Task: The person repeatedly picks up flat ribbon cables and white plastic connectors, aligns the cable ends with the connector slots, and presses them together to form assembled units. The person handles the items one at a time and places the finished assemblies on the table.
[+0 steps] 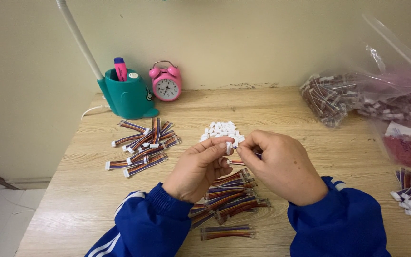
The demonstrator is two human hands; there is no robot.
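You pinched a white connector (229,147) between both hands.
Left hand (200,167) gripped it, right hand (281,166) fed the wire (236,163); spare connectors (220,129) lay close on the tabletop (310,143).

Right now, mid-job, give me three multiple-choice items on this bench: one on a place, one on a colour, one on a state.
1. Where is the pile of loose white connectors?
A. beyond the hands, mid-table
B. inside the teal holder
C. on the floor

2. What colour is the alarm clock?
A. green
B. pink
C. black

3. What are the left hand and right hand doing?
A. resting flat on the table
B. both lifting the clock
C. pinching a small white connector between their fingers

Answers: 1 A, the pile lies just past the fingertips; 2 B, its case and bells are pink; 3 C, both thumbs and forefingers meet on it.
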